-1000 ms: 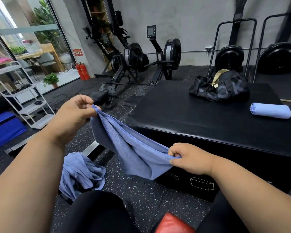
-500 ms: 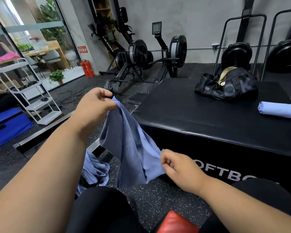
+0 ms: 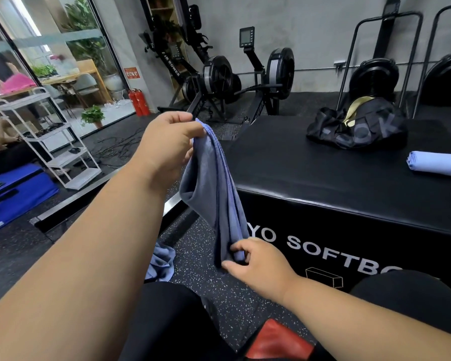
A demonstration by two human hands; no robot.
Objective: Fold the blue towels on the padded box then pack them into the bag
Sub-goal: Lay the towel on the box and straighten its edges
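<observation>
A blue towel (image 3: 214, 188) hangs almost straight down in front of the black padded box (image 3: 323, 168). My left hand (image 3: 169, 144) grips its top edge, raised above the box's near left corner. My right hand (image 3: 258, 264) pinches the towel's bottom end, low in front of the box's lettered side. A folded blue towel (image 3: 438, 164) lies on the box at the right edge. The black bag (image 3: 359, 128) slumps at the back of the box top, a tan strap showing. Another blue towel (image 3: 160, 261) lies crumpled on the floor by my left knee.
Rowing machines (image 3: 219, 82) stand behind the box on the speckled floor. A white wire shelf (image 3: 50, 142) and a blue mat (image 3: 13, 188) are at the left by the glass wall. A red item (image 3: 279, 342) lies between my knees.
The towel went from stretched sideways between my hands to hanging vertically. My left hand rose and moved right; my right hand dropped lower along the towel's bottom end.
</observation>
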